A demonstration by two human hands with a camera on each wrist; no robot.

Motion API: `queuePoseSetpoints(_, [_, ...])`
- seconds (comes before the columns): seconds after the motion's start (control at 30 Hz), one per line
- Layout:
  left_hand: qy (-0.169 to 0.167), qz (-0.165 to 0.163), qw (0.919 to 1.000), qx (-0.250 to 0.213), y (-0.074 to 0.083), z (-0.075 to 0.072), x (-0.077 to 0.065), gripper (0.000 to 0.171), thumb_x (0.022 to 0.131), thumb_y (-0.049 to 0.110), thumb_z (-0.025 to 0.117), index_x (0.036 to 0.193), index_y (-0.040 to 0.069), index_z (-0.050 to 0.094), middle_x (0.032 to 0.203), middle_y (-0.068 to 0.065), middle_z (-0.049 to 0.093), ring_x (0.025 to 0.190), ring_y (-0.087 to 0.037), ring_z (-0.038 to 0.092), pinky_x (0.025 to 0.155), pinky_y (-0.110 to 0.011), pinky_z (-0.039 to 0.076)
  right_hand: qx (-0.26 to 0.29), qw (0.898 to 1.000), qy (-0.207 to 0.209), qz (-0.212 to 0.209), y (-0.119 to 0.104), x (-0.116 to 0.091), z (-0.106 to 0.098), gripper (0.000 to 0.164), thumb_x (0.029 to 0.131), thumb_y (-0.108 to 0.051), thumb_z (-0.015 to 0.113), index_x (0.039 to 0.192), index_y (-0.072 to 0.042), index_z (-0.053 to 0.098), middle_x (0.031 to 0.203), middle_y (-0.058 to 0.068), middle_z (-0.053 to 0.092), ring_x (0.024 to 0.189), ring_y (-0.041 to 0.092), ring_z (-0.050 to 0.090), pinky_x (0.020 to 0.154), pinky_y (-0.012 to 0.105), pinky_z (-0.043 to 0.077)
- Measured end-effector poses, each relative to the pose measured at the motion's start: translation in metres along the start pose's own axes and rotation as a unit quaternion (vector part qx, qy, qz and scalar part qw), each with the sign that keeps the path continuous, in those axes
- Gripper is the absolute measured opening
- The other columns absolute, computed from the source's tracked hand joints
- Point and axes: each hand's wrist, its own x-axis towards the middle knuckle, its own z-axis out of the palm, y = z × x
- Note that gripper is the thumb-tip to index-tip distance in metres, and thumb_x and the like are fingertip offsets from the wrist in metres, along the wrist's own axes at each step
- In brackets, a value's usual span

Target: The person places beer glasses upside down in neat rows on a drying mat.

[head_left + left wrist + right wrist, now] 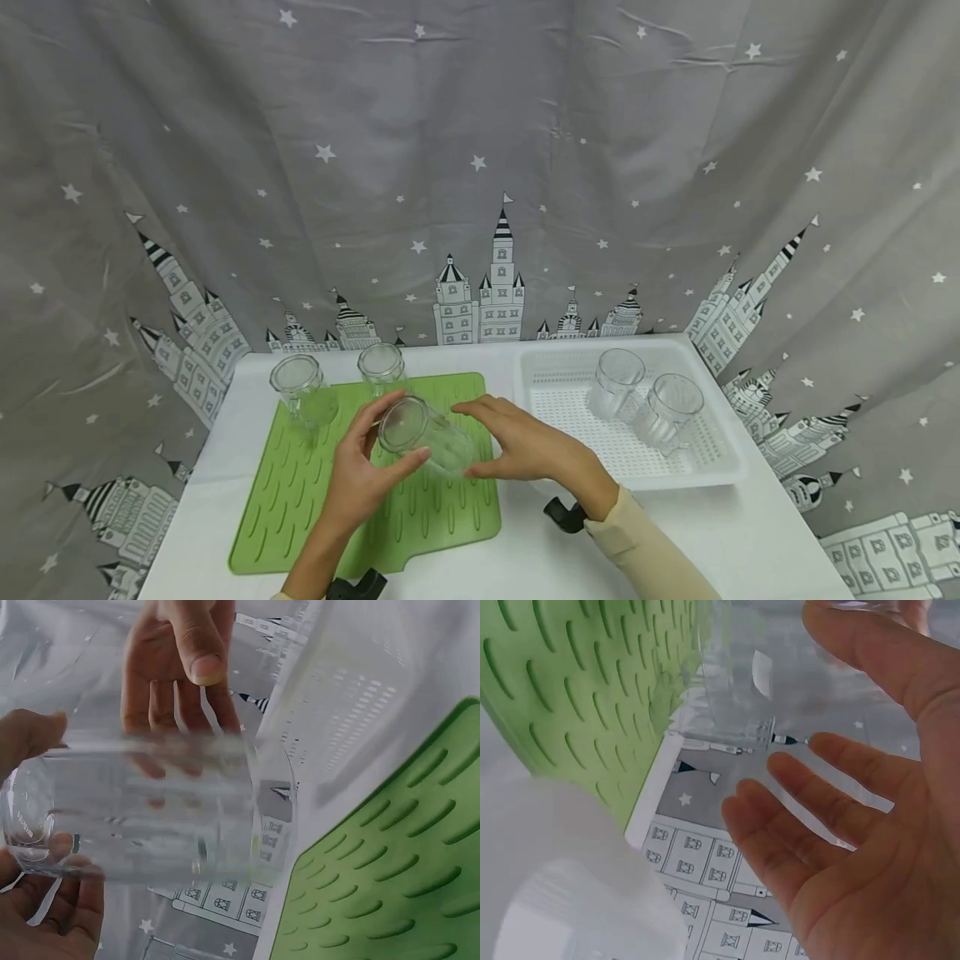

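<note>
Tilted over the green drying mat [360, 533] is a clear glass mug [442, 442]. My left hand [360, 475] holds it round one end, thumb on one side and fingers on the other. In the left wrist view the thick bottom of the mug sits at that held end. My right hand [528, 442] is beside the other end, fingers spread and thumb apart from them, gripping nothing. The right wrist view has its palm and fingers [817, 817] extended near the glass.
Two more glass mugs, one at the far left [300, 387] and another [381, 367] to its right, stand at the mat's back edge. On the right, a white perforated basket [555, 467] contains two glass mugs [617, 383]. A grey castle-print curtain [480, 100] hangs behind the white table [517, 567].
</note>
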Motion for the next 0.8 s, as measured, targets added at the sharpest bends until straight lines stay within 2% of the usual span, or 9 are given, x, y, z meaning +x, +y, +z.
queuePoseSetpoints(0.3, [0.009,0.005,0.9996,0.028,-0.003,0.004,0.000,0.087,0.081,0.000,0.091,0.158,0.015,0.052,0.151,-0.011,0.060,0.127,-0.002,0.057,0.109,-0.007,0.045,-0.015,1.000,0.018,-0.002,0.006,-0.002,-0.003,0.082,0.093,-0.041,0.085,0.162,-0.020,0.046,0.158,0.003,0.055,0.150,0.023,0.051,0.125,0.047,0.049])
queuePoseSetpoints(0.57, [0.009,-0.010,0.9997,0.022,-0.004,0.006,0.000,0.089,0.079,0.001,0.093,0.157,0.016,0.053,0.149,-0.010,0.062,0.126,-0.004,0.057,0.110,-0.008,0.046,-0.007,1.000,0.027,0.007,0.010,-0.007,-0.003,0.080,0.094,-0.044,0.084,0.161,-0.020,0.048,0.159,0.003,0.056,0.149,0.023,0.051,0.125,0.048,0.049])
queuePoseSetpoints(0.67, [0.009,-0.010,0.9994,0.031,-0.005,0.006,-0.001,0.089,0.079,0.002,0.094,0.158,0.014,0.052,0.150,-0.010,0.062,0.127,-0.004,0.057,0.109,-0.007,0.046,0.004,0.999,0.046,0.016,0.015,-0.015,-0.006,0.079,0.094,-0.044,0.083,0.161,-0.020,0.049,0.159,0.003,0.055,0.151,0.025,0.050,0.126,0.050,0.048])
queuePoseSetpoints(0.8, [0.023,-0.017,0.9990,0.033,-0.006,0.003,-0.003,0.090,0.078,0.001,0.094,0.156,0.016,0.054,0.149,-0.010,0.063,0.126,-0.004,0.058,0.109,-0.006,0.047,0.001,0.995,0.092,0.030,0.031,-0.030,-0.014,0.074,0.097,-0.045,0.079,0.160,-0.019,0.050,0.160,0.005,0.054,0.153,0.029,0.049,0.127,0.054,0.046])
